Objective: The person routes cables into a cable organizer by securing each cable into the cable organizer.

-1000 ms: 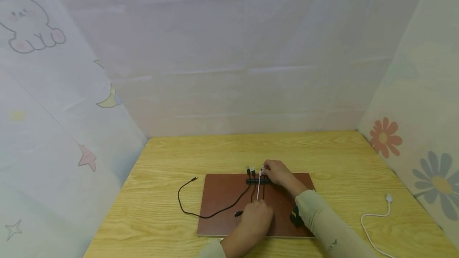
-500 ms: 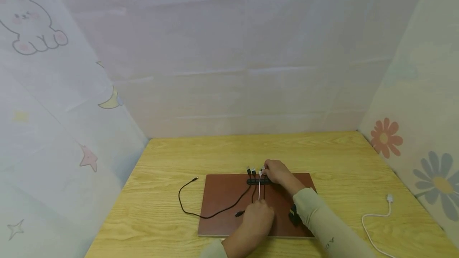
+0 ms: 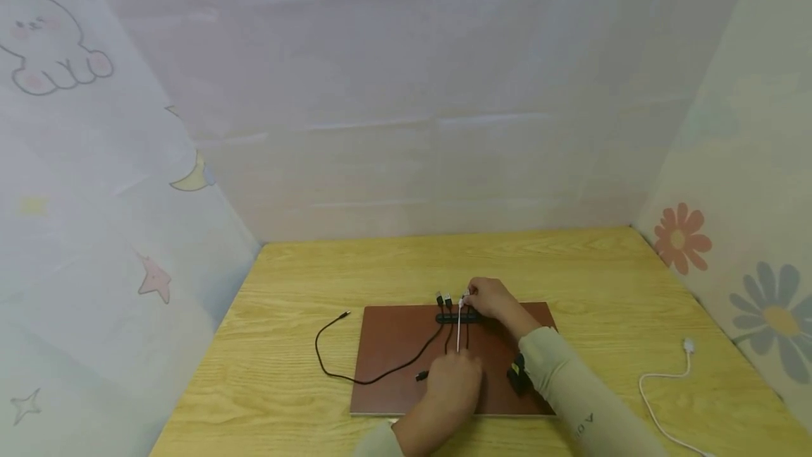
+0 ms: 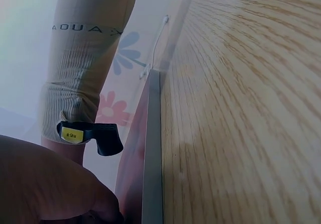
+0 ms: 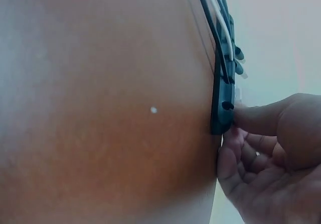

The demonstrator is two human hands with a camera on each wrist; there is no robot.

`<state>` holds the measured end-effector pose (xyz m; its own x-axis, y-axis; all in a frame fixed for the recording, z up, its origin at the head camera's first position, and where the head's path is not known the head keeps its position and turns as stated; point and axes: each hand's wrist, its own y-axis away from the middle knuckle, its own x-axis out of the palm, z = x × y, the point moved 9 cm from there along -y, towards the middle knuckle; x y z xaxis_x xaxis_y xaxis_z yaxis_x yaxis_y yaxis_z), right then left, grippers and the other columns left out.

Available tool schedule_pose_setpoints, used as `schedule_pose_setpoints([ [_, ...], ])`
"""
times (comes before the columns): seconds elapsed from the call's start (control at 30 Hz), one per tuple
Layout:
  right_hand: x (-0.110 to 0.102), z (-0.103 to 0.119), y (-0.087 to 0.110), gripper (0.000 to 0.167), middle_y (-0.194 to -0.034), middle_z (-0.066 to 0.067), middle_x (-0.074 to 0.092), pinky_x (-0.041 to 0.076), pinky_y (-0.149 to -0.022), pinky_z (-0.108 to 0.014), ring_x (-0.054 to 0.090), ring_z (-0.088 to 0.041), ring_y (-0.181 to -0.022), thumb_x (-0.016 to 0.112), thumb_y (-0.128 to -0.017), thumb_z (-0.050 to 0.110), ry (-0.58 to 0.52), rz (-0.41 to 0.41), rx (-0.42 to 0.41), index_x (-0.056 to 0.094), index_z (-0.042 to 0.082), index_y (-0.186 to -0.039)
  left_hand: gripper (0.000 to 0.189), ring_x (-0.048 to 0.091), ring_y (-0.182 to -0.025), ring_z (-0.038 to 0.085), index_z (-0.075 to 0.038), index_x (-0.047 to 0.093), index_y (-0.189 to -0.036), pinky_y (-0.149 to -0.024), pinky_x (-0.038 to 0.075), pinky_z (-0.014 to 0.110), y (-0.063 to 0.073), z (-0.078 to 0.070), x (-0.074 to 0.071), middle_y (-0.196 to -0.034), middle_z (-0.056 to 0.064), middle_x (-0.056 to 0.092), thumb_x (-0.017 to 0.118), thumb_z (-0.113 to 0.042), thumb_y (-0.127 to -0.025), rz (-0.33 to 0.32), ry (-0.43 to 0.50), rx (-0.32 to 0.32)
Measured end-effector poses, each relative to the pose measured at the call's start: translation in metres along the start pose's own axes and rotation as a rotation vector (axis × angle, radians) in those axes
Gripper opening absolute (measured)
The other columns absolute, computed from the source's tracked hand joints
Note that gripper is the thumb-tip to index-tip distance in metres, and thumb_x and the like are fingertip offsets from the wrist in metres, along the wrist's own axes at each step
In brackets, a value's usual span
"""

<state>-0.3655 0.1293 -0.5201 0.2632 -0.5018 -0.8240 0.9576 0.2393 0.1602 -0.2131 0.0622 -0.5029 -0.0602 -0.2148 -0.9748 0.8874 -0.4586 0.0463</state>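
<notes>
A black cable clip point(image 3: 447, 318) lies along the far edge of a brown board point(image 3: 387, 344). Several cables run through its slots, USB plugs point(image 3: 448, 300) pointing away. My right hand point(image 3: 493, 300) pinches a USB plug point(image 3: 467, 293) at the clip's right part; its fingers partly hide it. In the right wrist view, thumb and fingers point(image 5: 266, 121) meet behind the clip's end slot. My left hand point(image 3: 453, 383) rests low over the board, fingers curled, gripping a taut white cable point(image 3: 459, 333). Black cables point(image 3: 467, 336) also run toward it; their contact is hidden.
A black cable point(image 3: 406, 369) loops left off the board onto the wooden table point(image 3: 273, 344). One black plug point(image 3: 421, 376) lies beside my left hand. A white cable point(image 3: 666, 376) lies at the table's right. Patterned sheets point(image 3: 406, 125) enclose the table.
Both hands keep almost the same places; my right hand shifts only slightly at the plug. The view tilts a little.
</notes>
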Motion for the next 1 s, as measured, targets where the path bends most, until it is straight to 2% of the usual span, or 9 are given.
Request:
schedule_pose_setpoints([
  [0.17, -0.0008, 0.0007, 0.0012, 0.022, -0.077, -0.006, 0.055, 0.037, -0.063, -0.034, 0.047, -0.021, -0.069, 0.065, -0.099, 0.02, 0.022, -0.011, 0.029, 0.057, 0.008, -0.083, 0.009, 0.064, -0.083, 0.012, -0.029, 0.073, -0.1, -0.063, 0.054, 0.029, -0.0024, 0.0028, 0.0005, -0.092, -0.004, 0.067, 0.075, -0.028, -0.091, 0.033, 0.039, -0.01],
  [0.27, -0.0004, -0.0006, 0.0021, 0.025, -0.075, -0.007, 0.053, 0.037, -0.061, -0.033, 0.046, -0.021, -0.067, 0.064, -0.099, 0.02, 0.012, -0.004, 0.048, 0.056, 0.007, -0.08, 0.008, 0.064, -0.081, 0.012, -0.029, 0.074, -0.098, -0.063, 0.054, 0.029, -0.0026, 0.0034, 0.0, -0.09, -0.004, 0.067, 0.076, -0.028, -0.09, 0.031, 0.052, -0.008],
  [0.33, -0.0003, -0.0014, 0.0026, 0.022, -0.078, -0.009, 0.056, 0.039, -0.061, -0.034, 0.048, -0.021, -0.069, 0.064, -0.099, 0.021, 0.01, 0.005, 0.059, 0.059, 0.005, -0.084, 0.007, 0.063, -0.079, 0.012, -0.028, 0.074, -0.096, -0.062, 0.053, 0.029, -0.0022, 0.0033, -0.0007, -0.087, -0.004, 0.066, 0.076, -0.029, -0.089, 0.028, 0.059, -0.008],
  [0.43, -0.0008, -0.0019, 0.0033, 0.021, -0.093, -0.013, 0.064, 0.047, -0.066, -0.037, 0.057, -0.025, -0.078, 0.064, -0.099, 0.021, 0.02, 0.016, 0.067, 0.065, 0.0, -0.099, 0.009, 0.063, -0.08, 0.012, -0.028, 0.074, -0.095, -0.064, 0.054, 0.029, -0.0022, 0.0035, -0.0011, -0.088, -0.004, 0.066, 0.078, -0.03, -0.088, 0.038, 0.08, -0.016],
  [0.53, -0.002, -0.0014, 0.0033, 0.03, -0.111, -0.019, 0.067, 0.053, -0.077, -0.044, 0.064, -0.032, -0.095, 0.063, -0.099, 0.021, 0.027, 0.023, 0.07, 0.066, -0.004, -0.116, 0.01, 0.064, -0.082, 0.012, -0.027, 0.073, -0.094, -0.065, 0.054, 0.029, -0.0025, 0.0038, -0.0023, -0.089, -0.005, 0.066, 0.079, -0.03, -0.086, 0.04, 0.093, -0.025],
  [0.6, -0.0021, -0.0014, 0.0032, 0.034, -0.117, -0.021, 0.067, 0.054, -0.084, -0.048, 0.064, -0.036, -0.103, 0.063, -0.099, 0.022, 0.03, 0.027, 0.074, 0.064, -0.004, -0.121, 0.011, 0.064, -0.083, 0.011, -0.027, 0.073, -0.094, -0.065, 0.055, 0.029, -0.0024, 0.0041, -0.0028, -0.089, -0.005, 0.066, 0.08, -0.029, -0.086, 0.035, 0.096, -0.033],
  [0.73, -0.0017, -0.0027, 0.0028, 0.036, -0.119, -0.022, 0.066, 0.053, -0.087, -0.049, 0.063, -0.037, -0.106, 0.062, -0.099, 0.022, 0.024, 0.033, 0.081, 0.063, -0.004, -0.123, 0.012, 0.064, -0.081, 0.01, -0.024, 0.072, -0.094, -0.064, 0.055, 0.028, -0.0018, 0.0042, -0.004, -0.087, -0.004, 0.066, 0.079, -0.029, -0.086, 0.021, 0.085, -0.039],
  [1.0, -0.0028, -0.0018, 0.0041, 0.035, -0.117, -0.02, 0.066, 0.053, -0.084, -0.048, 0.064, -0.034, -0.102, 0.063, -0.099, 0.023, -0.007, 0.035, 0.069, 0.063, -0.003, -0.122, 0.015, 0.064, -0.08, 0.011, -0.019, 0.07, -0.095, -0.062, 0.054, 0.028, 0.0002, 0.0045, -0.0061, -0.086, -0.001, 0.066, 0.078, -0.03, -0.087, -0.009, 0.073, -0.033],
])
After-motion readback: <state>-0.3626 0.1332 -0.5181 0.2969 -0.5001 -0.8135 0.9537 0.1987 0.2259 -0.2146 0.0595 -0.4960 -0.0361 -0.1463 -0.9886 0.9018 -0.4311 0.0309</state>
